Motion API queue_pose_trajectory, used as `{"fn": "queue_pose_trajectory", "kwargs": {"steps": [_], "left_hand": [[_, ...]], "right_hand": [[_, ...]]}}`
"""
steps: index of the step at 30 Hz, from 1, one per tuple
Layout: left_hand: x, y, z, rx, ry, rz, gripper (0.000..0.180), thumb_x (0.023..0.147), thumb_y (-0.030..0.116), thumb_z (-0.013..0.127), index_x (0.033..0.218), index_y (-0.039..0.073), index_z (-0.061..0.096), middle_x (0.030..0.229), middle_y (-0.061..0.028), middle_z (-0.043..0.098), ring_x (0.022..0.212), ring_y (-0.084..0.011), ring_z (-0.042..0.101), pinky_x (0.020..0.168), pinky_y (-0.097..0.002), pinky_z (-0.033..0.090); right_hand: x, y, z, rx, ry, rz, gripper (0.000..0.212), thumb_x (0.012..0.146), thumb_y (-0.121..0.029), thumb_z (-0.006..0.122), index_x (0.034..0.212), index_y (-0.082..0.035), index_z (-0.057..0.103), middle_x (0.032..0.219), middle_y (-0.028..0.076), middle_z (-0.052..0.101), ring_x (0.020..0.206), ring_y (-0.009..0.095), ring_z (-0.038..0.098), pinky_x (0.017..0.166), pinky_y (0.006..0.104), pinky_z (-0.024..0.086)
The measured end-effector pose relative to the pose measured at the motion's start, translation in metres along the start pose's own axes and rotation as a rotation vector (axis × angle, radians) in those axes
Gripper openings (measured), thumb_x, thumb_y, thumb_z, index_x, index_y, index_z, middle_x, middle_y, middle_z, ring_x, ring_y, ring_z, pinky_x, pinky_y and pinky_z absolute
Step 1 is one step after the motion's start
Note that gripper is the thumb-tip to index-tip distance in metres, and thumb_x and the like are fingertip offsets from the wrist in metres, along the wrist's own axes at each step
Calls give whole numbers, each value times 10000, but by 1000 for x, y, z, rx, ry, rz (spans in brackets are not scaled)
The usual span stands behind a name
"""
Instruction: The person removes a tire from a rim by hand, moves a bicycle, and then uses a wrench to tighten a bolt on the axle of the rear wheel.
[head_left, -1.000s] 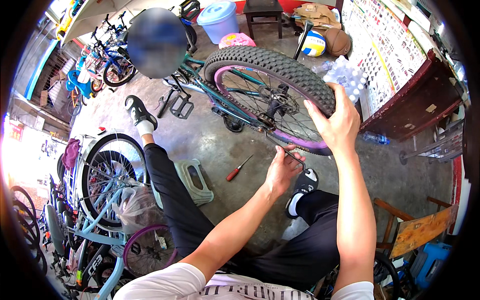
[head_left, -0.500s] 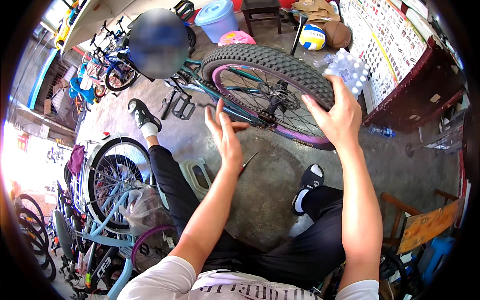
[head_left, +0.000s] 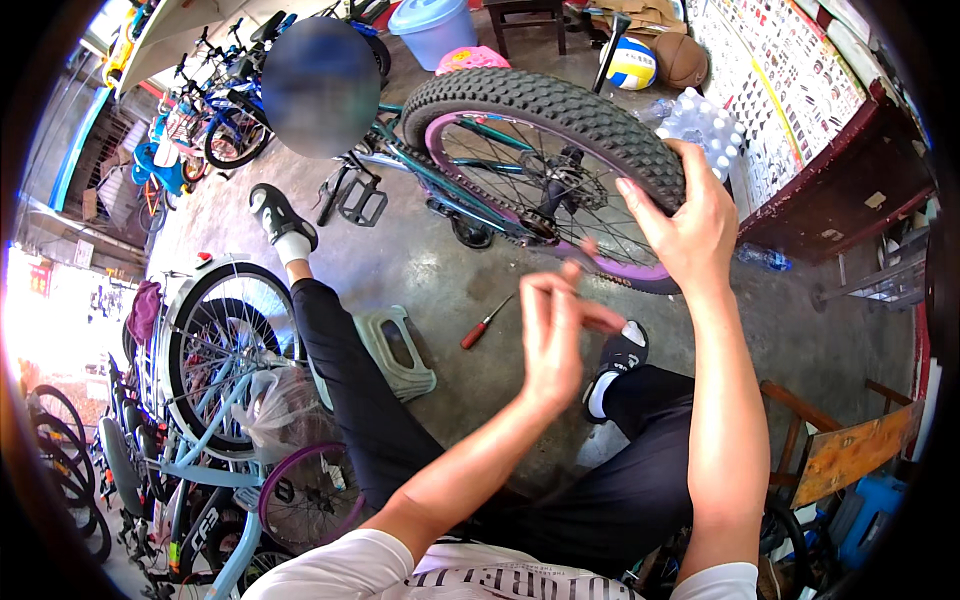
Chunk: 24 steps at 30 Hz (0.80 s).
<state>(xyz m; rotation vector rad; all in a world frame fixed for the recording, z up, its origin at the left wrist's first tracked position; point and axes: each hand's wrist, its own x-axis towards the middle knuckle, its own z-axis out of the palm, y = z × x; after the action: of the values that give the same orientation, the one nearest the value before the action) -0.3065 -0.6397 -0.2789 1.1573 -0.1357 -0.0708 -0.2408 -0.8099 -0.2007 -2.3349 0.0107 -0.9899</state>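
Wheel point(head_left: 554, 196) gripped by right hand point(head_left: 698, 236), near left hand point(head_left: 553, 345)

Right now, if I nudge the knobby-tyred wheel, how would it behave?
The wheel would probably spin in place rather than roll away, since it sits in the teal frame. The right hand gripping the tyre would likely damp that spin. Its chunky tread suggests a grippy surface, not a slippery one.

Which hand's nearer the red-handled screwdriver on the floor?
Left. The left hand is just right of the screwdriver in view, above the floor; the right hand is farther right, gripping the tire.
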Motion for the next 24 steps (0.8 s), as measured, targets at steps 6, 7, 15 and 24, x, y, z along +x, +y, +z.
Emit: {"fn": "queue_pose_trajectory", "kwargs": {"steps": [6,7,15,24], "left_hand": [[100,2,-121,312,395,127,395,1131,472,368,1166,79,391,1425,-143,628,709,-243,711,700,-338,588],[100,-22,-137,324,426,-39,458,1113,523,383,1196,73,401,1409,-139,639,724,-239,716,703,-350,588],[-7,-66,-13,-40,119,-404,449,1110,511,408,1141,63,404,1444,-176,612,746,-229,721,694,-348,583],[85,-1,-106,336,329,132,331,1136,369,393,1196,44,411,1509,-154,562,799,-215,729,697,-319,580]], "right_hand": [[1,-3,-5,-22,-28,37,504,809,-358,851,1157,-63,636,983,152,723,902,365,714,762,442,547],[1,-3,-3,-21,-23,28,506,809,-358,850,1159,-64,635,981,152,723,902,366,714,763,442,547],[1,2,1,-39,-14,0,492,812,-356,849,1150,-68,637,958,145,724,882,373,713,746,448,546],[3,-2,-2,-7,-18,7,481,819,-348,847,1157,-76,637,980,133,727,902,362,715,761,444,547]]}}
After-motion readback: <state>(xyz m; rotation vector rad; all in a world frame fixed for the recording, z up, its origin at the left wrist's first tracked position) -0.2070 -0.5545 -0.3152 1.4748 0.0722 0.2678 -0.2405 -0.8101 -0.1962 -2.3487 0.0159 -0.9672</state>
